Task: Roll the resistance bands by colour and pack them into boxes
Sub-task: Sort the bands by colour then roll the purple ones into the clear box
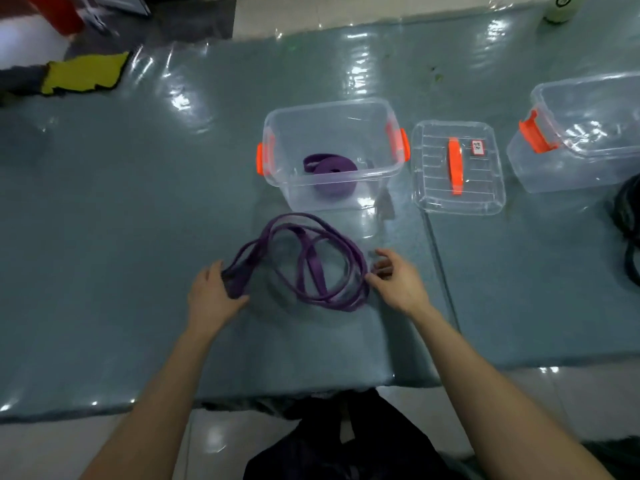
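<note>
Two hands are down on the counter (138, 202) with one loose purple band (317, 271) between them. The band lies in a messy heap of loops, at six o'clock from the open box (370, 192). The left hand (213, 292) is at nine o'clock from the heap, and its grip is closed round the folded end of the band there. The right hand (398, 282) is at three o'clock from the heap. Its grip is loose and half open, with nothing in it. The thumb is right by the band's edge, but I cannot tell if it touches.

I think the job now is to roll this band up. To do it well, pull the loops out flat first, so no strap crosses another. Then turn the held end over and over, tight and even, while the other hand feeds the strap in straight. A loose roll may spring open in the box.

One rolled purple band (330, 181) already sits inside the open box, so this one belongs there too. The box lid (433, 188) lies at three o'clock from that box, and a second clear box (540, 168) stands further that way. Some black bands (627, 216) peek in at the right edge. A yellow cloth (83, 76) lies far off at ten o'clock. Nothing stands between the heap and the box.
</note>
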{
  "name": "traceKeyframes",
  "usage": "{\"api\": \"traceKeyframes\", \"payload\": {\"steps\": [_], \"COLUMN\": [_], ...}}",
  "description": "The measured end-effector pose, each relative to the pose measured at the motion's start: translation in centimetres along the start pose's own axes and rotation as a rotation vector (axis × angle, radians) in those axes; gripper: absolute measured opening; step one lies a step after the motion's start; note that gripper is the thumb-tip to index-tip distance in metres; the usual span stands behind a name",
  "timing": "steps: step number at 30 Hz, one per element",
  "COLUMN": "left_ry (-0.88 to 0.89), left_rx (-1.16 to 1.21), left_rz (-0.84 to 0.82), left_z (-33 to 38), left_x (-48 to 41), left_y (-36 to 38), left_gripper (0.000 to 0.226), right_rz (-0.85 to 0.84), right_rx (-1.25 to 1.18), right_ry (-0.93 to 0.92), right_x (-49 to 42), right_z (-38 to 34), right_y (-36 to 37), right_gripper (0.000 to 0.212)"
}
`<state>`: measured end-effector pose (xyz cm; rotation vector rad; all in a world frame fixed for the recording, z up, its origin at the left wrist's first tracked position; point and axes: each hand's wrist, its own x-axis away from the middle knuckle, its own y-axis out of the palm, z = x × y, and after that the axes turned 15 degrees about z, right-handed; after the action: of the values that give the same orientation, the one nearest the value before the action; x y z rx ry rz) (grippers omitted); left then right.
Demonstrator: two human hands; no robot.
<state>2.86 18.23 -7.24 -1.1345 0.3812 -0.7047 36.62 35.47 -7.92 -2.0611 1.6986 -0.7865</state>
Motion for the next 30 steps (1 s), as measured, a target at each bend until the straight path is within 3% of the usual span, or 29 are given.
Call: {"api": "traceKeyframes", "payload": {"steps": [6,11,13,15,17,19,22,25,27,30], "left_ry": [0.326,0.588,0.597,0.552,0.444,0.281,-0.133,-0.340,-0.371,-0.395], "left_rx": [0.133,0.153,0.096,0.092,0.208,0.442,0.712,0.698,0.607,0.449], "left_rz": [0.164,0.016,-0.001,0.024,0.086,0.200,0.292,0.203,0.175,0.373], "left_z": [2.0,4.2,4.7,4.6,3.7,2.4,-0.1,-2.3,-3.1,-2.9], "left_x": [2.3,2.5,2.5,2.1,1.7,1.2,0.2,0.0,0.6,2.6], "left_y": [1.0,2.3,3.2,3.6,3.3,2.5,0.8,-0.3,-0.2,0.3], "left_gripper": [0.052,0.087,0.075,0.033,0.014,0.013,0.024,0.039,0.033,0.023], "right_rz": [0.031,0.001,-0.049,-0.064,-0.072,-0.074,-0.052,0.019,0.031,-0.066], "right_rx": [0.157,0.215,0.280,0.327,0.299,0.274,0.330,0.367,0.352,0.422], "right_ry": [-0.019,-0.102,-0.128,-0.143,-0.122,-0.105,-0.134,-0.152,-0.170,-0.265], "right_x": [3.1,5.2,5.6,6.0,6.3,6.6,6.7,6.7,6.5,6.3], "right_z": [-0.6,-1.5,-1.6,-1.5,-1.6,-1.8,-1.9,-2.2,-2.5,-2.7], "right_y": [0.5,1.3,1.7,2.1,2.2,2.3,3.2,4.2,4.2,3.5], "right_gripper": [0.045,0.052,0.057,0.066,0.082,0.100,0.119,0.111,0.109,0.114]}}
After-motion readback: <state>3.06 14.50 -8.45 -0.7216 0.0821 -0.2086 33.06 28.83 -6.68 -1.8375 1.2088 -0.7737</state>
